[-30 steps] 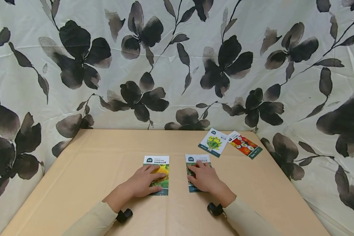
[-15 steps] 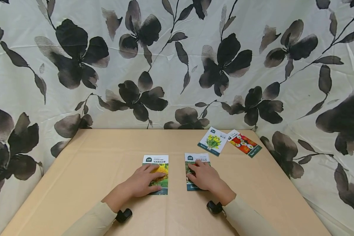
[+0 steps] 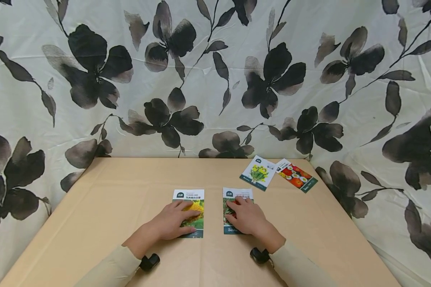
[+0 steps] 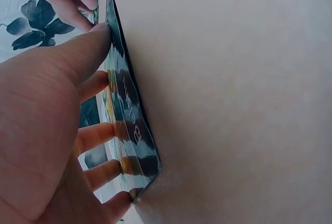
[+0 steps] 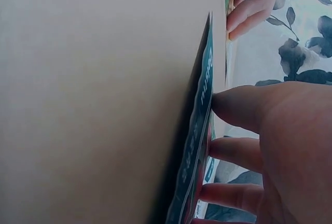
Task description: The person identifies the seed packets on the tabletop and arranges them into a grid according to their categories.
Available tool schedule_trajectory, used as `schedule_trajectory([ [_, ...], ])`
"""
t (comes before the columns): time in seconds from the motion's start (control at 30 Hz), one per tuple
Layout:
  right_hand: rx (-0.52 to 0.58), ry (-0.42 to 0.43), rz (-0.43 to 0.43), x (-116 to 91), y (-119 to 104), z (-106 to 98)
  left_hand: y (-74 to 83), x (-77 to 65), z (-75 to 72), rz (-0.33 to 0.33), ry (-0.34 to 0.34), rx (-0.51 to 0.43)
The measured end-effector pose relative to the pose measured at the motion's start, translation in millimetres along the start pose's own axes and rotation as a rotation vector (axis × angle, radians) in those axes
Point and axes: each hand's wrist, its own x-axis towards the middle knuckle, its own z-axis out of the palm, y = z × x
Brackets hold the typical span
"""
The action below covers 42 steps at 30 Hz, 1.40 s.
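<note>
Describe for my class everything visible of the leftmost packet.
The packet is thin, glossy and rectangular, seemingly coated paper or plastic: white top with dark logo and characters, yellow bloom over green, dark teal band with pale lettering. It lies face up on the table, top toward the far edge. The left hand's grip rests spread across it, hiding part of the artwork.

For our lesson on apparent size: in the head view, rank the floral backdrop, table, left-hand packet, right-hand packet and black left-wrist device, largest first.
1. Floral backdrop
2. Table
3. Left-hand packet and right-hand packet: look alike, both partly covered, so unranked
4. Black left-wrist device
</note>
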Motion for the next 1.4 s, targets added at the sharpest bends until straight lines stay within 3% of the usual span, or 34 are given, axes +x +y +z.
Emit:
schedule_trajectory([
  [0.5, 0.029, 0.005, -0.021, -2, -6, -4, 3.1, -0.7, -2.3, -0.016, -0.01, -0.024],
  [0.93, -0.018, -0.003, -0.055, -4, -13, 0, 2.2, 0.5, -2.8, -0.013, -0.012, -0.011],
  [1.4, -0.017, -0.018, -0.033, -5, -23, 1, 0.6, 1.1, -0.9, -0.001, -0.009, 0.005],
])
